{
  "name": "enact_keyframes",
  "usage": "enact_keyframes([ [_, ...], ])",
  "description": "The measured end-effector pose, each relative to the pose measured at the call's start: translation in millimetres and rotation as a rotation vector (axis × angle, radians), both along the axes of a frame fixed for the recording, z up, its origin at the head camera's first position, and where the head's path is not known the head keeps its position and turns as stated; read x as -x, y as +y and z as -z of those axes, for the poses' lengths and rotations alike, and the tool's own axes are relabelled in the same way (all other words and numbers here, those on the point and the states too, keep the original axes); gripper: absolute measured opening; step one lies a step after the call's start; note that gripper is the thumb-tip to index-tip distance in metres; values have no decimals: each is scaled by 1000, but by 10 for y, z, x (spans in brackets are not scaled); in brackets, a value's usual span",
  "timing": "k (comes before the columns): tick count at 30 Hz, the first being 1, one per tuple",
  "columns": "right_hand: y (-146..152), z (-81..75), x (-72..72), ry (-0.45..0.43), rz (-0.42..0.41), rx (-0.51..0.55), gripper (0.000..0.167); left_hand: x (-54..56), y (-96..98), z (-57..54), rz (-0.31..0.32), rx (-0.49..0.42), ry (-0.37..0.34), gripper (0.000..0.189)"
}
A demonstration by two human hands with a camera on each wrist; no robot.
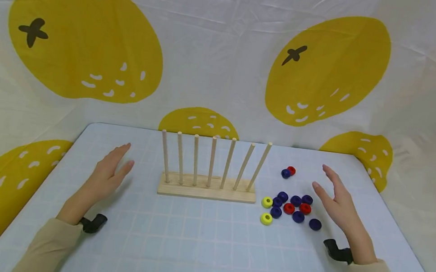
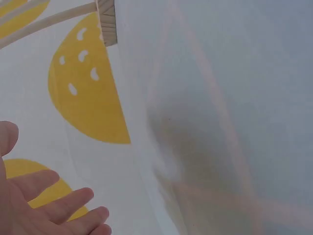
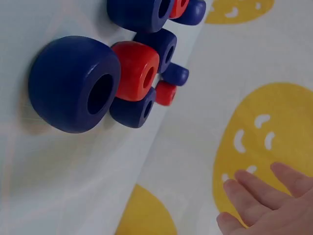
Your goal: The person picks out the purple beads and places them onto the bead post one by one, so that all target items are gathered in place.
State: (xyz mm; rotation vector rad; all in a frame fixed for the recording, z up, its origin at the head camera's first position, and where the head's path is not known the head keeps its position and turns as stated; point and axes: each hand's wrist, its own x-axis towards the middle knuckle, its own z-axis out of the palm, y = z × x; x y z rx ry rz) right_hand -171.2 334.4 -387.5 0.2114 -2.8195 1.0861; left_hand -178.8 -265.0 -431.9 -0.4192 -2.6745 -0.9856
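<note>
My left hand (image 1: 108, 173) hovers over the table to the left of a wooden peg rack (image 1: 207, 192), fingers extended and nothing held. On the other side, my right hand (image 1: 338, 203) is raised just right of a group of beads, its fingers apart and holding nothing. Blue beads such as this one (image 1: 298, 216), red beads (image 1: 289, 208) and two yellow beads (image 1: 266, 218) lie loose there. In the right wrist view a large blue bead (image 3: 73, 84) shows its hole beside a red bead (image 3: 135, 71). The rack's upright pegs (image 1: 212, 162) carry no beads.
A blue bead (image 1: 285, 174) and a red one (image 1: 291, 170) touch each other farther back. The table (image 1: 187, 250) has a pale checked cover. Behind it hangs a white cloth (image 1: 218, 63) with yellow fruit prints. Black wrist mounts (image 1: 93, 223) sit on both wrists.
</note>
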Motion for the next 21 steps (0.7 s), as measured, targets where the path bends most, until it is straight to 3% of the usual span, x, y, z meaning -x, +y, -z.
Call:
enact_keyframes([
  [8, 258, 118, 95, -86, -38, 204, 56, 30, 74, 30, 45, -244, -164, 59],
  [17, 481, 320, 206, -309, -88, 364, 55, 101, 148, 154, 177, -491, -366, 63],
  [21, 578, 423, 241, -383, -145, 450, 50, 140, 175, 217, 259, -579, -400, 63],
])
